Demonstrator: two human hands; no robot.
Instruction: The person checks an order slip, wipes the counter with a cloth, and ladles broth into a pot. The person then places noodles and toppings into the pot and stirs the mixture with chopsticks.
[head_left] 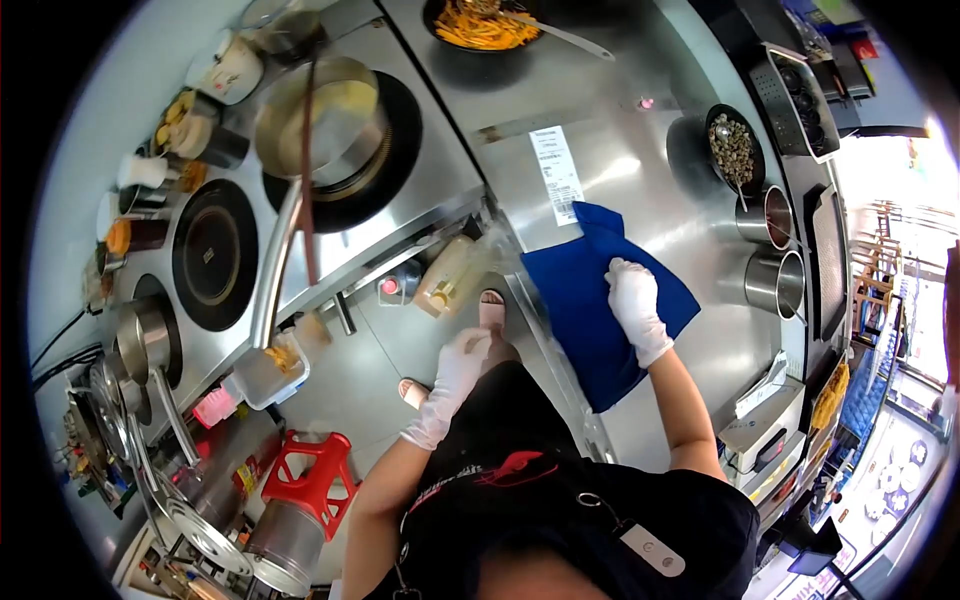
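A blue cloth (570, 290) lies partly folded on the steel counter, its near edge hanging over the counter's front. My right hand (635, 300), in a white glove, is closed on the upper middle of this cloth, fingers curled into the fabric. Off the counter, in front of my body, my left hand (462, 368) hangs in the air, gloved too. Its fingers are curled in, and nothing shows in them. Just beyond the cloth, a printed paper slip (556, 172) lies flat on the steel.
A pan of orange strips (485, 25) with a spoon stands at the far end. Along the right are a bowl of chopped food (732, 150) and steel pots (774, 282). A long-handled pot (320, 120) sits on the left cooktop. A red stool (310, 480) stands at lower left.
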